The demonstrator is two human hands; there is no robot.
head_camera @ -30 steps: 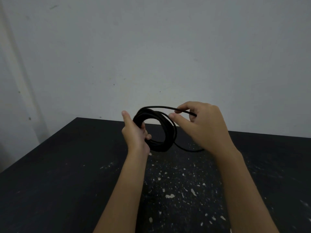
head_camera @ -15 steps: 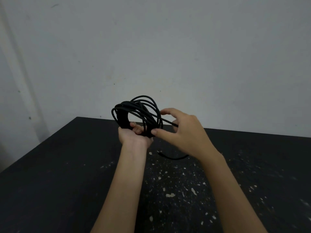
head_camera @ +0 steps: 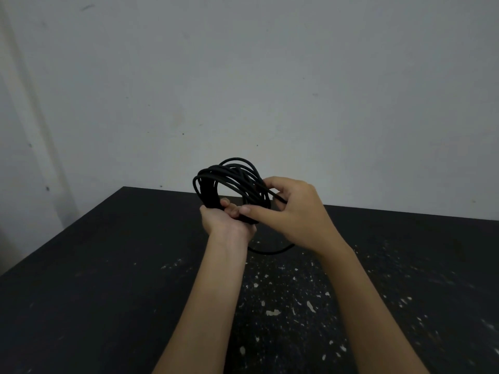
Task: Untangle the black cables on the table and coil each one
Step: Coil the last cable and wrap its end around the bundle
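Black cable (head_camera: 229,179) is held above the table (head_camera: 108,279) as an upright bundle of loops, gripped at its lower edge by the left hand (head_camera: 225,221), while the right hand (head_camera: 294,214) pinches one strand just right of that grip. Judged step: last turns of coiling; a short loose tail (head_camera: 270,251) hangs below the right-hand pinch, so the next move calls for laying it onto the bundle without slackening the left grip. No container is in view.

We see one black cable (head_camera: 232,179) wound into a loose, upright coil of many loops, held aloft mid-scene, its free stretch drooping in a curve below, to the right.
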